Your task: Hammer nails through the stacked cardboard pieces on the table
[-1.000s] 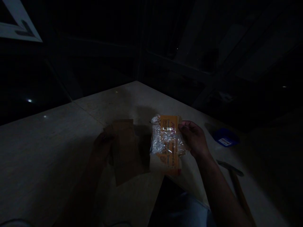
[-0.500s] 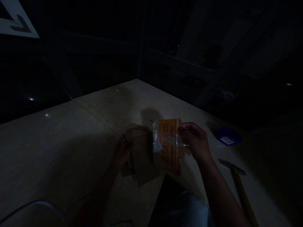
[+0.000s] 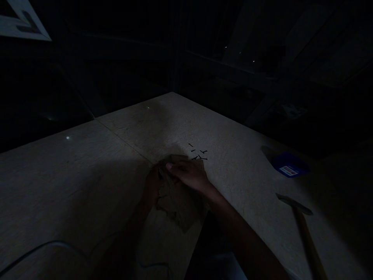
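Note:
Torn brown cardboard (image 3: 182,208) is bunched between my hands, low over the light surface. My left hand (image 3: 152,184) is closed on its left side, with the fingers partly lost in shadow. From the right, my right hand (image 3: 190,175) reaches across the top, thumb and fingers closed on the cardboard near the left hand. Just beyond the right hand lie several small dark nails or screws (image 3: 200,153); it is too dim to tell which.
A hammer (image 3: 295,204) with a wooden handle lies on the right. Behind it stands a blue container (image 3: 288,165) with a white label. A dark cable (image 3: 55,243) curves across the lower left. Dark window panes rise behind the stone-like surface (image 3: 116,186).
My right hand has moved left onto the cardboard by my left hand. The orange printed, taped side it held up is out of sight, and the small dark fasteners now show.

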Tool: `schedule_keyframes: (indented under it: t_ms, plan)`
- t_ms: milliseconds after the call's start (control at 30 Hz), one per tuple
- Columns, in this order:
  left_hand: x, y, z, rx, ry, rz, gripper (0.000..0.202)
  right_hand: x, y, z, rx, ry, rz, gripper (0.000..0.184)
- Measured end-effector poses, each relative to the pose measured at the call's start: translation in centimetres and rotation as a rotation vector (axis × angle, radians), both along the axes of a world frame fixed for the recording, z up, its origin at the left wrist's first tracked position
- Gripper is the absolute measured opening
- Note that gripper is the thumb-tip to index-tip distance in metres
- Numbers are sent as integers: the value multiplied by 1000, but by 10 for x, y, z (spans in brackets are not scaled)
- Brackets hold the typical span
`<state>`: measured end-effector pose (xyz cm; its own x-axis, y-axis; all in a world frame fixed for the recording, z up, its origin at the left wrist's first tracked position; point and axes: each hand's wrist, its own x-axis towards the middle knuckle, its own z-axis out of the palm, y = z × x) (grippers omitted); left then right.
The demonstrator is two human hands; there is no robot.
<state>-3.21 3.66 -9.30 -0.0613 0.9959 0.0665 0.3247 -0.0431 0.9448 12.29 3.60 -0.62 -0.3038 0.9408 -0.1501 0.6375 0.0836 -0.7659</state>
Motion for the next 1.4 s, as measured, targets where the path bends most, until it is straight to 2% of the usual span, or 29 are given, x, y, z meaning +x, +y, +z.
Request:
schedule_keyframes:
  t_ms: [33,100,167,267,367,500,567,667,767,833,967,1033,1100,1167,1300,1400]
  plan:
    - [-3,1,-1,-9,-12,11,37,3,3,-8,-42,77,-8,42]
    - [-7,2,-2,-27,-42,36,43,16,5,-18,0,108,-46,37]
    - [-10,3,-1,-81,-102,79,41,30,3,-23,141,40,-34,26]
    - [-13,7,3,-134,-142,165,31,47,-6,-29,328,-84,99,25]
    - [-14,8,8,-102,-93,209,32,52,-16,-41,397,-229,185,33]
    - [-12,2,19,12,43,214,34,49,-27,-63,428,-349,167,39]
    - [-10,-2,24,140,191,131,33,47,-32,-70,462,-351,141,40]
    - [-4,-6,25,293,369,-122,34,46,-37,-77,460,-288,94,42]
    - [0,-9,17,319,452,-329,38,47,-41,-82,399,-168,40,42]
    - [1,-9,9,320,493,-407,41,49,-43,-86,379,-91,1,41]
    - [-1,-10,-7,307,576,-428,45,53,-45,-95,406,18,-95,31]
    - [-3,-10,-13,292,620,-435,42,54,-43,-98,454,35,-105,38]
    - [-4,-11,-17,278,648,-453,38,54,-38,-99,518,-12,-88,51]
    - [-4,-10,-19,265,656,-463,38,53,-32,-98,566,-113,-55,54]
    - [-3,-7,-20,260,650,-474,40,50,-21,-93,575,-264,26,45]
    - [-5,-4,-19,270,624,-478,56,50,-18,-92,560,-305,8,41]
